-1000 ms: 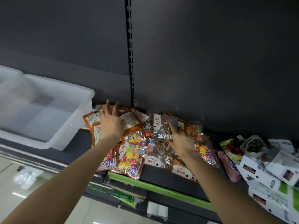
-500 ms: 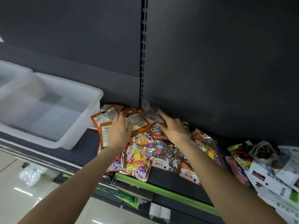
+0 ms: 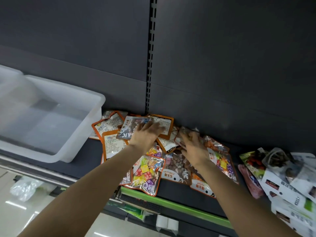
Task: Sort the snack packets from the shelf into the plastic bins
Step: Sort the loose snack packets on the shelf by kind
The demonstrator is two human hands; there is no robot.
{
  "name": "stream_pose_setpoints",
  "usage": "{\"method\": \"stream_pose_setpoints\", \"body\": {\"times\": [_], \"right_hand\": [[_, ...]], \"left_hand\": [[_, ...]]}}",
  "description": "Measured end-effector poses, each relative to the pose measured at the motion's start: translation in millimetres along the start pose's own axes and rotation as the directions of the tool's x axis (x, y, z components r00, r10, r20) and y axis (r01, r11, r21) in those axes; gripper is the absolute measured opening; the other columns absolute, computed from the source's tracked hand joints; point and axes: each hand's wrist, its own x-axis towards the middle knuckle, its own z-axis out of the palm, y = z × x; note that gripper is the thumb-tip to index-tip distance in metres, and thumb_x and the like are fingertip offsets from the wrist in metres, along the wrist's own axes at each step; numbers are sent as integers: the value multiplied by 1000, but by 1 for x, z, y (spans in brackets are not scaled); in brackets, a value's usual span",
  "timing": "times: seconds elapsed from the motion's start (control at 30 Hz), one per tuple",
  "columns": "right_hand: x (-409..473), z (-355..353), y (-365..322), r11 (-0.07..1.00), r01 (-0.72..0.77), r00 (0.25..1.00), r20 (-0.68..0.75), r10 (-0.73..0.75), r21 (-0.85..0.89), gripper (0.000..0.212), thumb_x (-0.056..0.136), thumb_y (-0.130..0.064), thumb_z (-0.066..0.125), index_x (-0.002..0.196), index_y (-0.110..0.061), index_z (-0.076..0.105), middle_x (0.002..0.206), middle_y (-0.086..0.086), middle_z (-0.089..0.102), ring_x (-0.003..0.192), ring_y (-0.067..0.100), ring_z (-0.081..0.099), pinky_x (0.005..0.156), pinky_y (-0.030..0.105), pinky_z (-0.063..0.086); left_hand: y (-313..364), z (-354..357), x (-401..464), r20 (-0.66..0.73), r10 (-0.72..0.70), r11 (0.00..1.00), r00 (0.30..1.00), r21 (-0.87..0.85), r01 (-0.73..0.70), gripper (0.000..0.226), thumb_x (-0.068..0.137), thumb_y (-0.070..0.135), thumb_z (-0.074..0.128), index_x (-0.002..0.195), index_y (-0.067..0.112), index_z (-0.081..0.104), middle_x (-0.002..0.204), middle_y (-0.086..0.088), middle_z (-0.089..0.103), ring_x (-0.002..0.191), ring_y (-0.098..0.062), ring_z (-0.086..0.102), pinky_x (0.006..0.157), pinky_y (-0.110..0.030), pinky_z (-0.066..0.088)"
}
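Nearest me, below the shelf [image 3: 85,161], pale glossy floor [image 3: 20,218] showed, and a green strip [image 3: 179,206] ran along the shelf's front edge. Three candy packets overhung or lay at that edge: a colourful candy packet [image 3: 145,173], a brown stone candy packet [image 3: 176,168] and an orange-trimmed packet [image 3: 200,184] partly under my right forearm.

My two forearms reached up from the bottom of the view into the pile of snack packets [image 3: 153,151] in the middle of the shelf. I could make out roughly ten packets there, overlapping too much for an exact count. My left hand [image 3: 145,135] lay flat with fingers spread, pressing on a grey packet [image 3: 130,129] and a white-labelled packet [image 3: 164,124] near the back edge. My right hand [image 3: 193,146] had its fingers curled on a crinkled clear packet [image 3: 184,135]; blur kept me from telling how firmly it gripped.

At the shelf's right end sat a second heap of white and green packets [image 3: 290,182], too jumbled to count. At the left end stood two translucent plastic bins: one bin [image 3: 71,134] just beside the pile, holding nothing I could see, and another bin [image 3: 8,77] only partly in view behind it.

Farthest back rose the dark grey wall panel [image 3: 222,57], split by one slotted upright [image 3: 150,65].
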Motion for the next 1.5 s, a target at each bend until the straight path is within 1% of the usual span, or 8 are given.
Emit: {"method": "stream_pose_setpoints", "body": {"times": [0.27, 0.5, 0.73, 0.83, 0.97, 1.23, 1.37, 1.5], "right_hand": [[5, -51, 2, 996, -65, 980, -183, 76, 68, 31, 100, -23, 44, 128, -22, 55, 117, 9, 64, 105, 28, 61, 84, 37, 48], [4, -64, -16, 991, -72, 962, -254, 99, 113, 26, 100, -16, 43, 121, -18, 57, 106, 9, 68, 98, 27, 64, 77, 34, 48], [16, -39, -20, 998, -54, 994, -99, 51, -23, 73, 94, -8, 50, 150, -34, 11, 140, 7, 45, 113, 27, 57, 87, 40, 51], [13, -21, -14, 998, 12, 999, 32, -10, -58, 68, 98, -24, 46, 150, -38, 4, 147, 3, 34, 129, 27, 41, 100, 44, 39], [7, -7, -6, 990, 77, 997, 40, -72, -121, 80, 92, -37, 56, 150, -38, 1, 153, 0, 19, 140, 26, 22, 109, 42, 31], [14, -7, -13, 982, 76, 995, -51, -86, -173, 75, 91, -28, 59, 150, -33, 12, 142, 7, 41, 125, 27, 46, 94, 38, 47], [26, -33, -5, 989, 66, 984, -154, -87, -136, 55, 97, -23, 49, 146, -36, 27, 111, 7, 67, 97, 24, 65, 78, 36, 54], [31, -47, -1, 995, 72, 975, -204, -83, -63, 49, 98, -20, 47, 143, -36, 35, 112, 8, 68, 99, 25, 66, 79, 35, 51]], "left_hand": [[-29, -45, 15, 67, -267, 959, 961, -84, 272, 28, 101, 19, 42, 129, 20, 47, 102, -8, 63, 81, -23, 61, 71, -27, 49], [-53, -64, -4, -55, -370, 905, 927, -246, 346, 30, 102, 22, 38, 132, 20, 41, 106, -16, 65, 91, -35, 64, 72, -39, 49], [-45, -34, -11, 103, -194, 923, 975, -316, 217, 43, 100, 24, 41, 139, 34, 29, 115, -8, 57, 91, -21, 61, 76, -34, 54], [-34, -12, -14, 181, -77, 968, 981, -220, 117, 57, 96, 30, 48, 146, 38, 21, 155, -1, 21, 142, -24, 23, 117, -46, 20], [-31, 2, -14, 165, -82, 988, 983, -115, 101, 86, 85, 43, 63, 149, 38, 6, 159, 5, 0, 147, -20, -2, 117, -49, -2], [-31, 5, -12, 46, -78, 996, 996, -42, 80, 69, 94, 14, 55, 147, 39, 18, 156, 2, 18, 144, -23, 20, 115, -52, 24], [-42, -26, -5, -17, -209, 921, 978, -339, 191, 35, 100, 23, 44, 133, 35, 44, 121, -6, 59, 95, -21, 62, 81, -30, 53], [-47, -46, 6, 58, -262, 895, 963, -359, 265, 34, 99, 23, 44, 133, 29, 49, 131, -9, 55, 115, -29, 54, 95, -38, 46]]}}
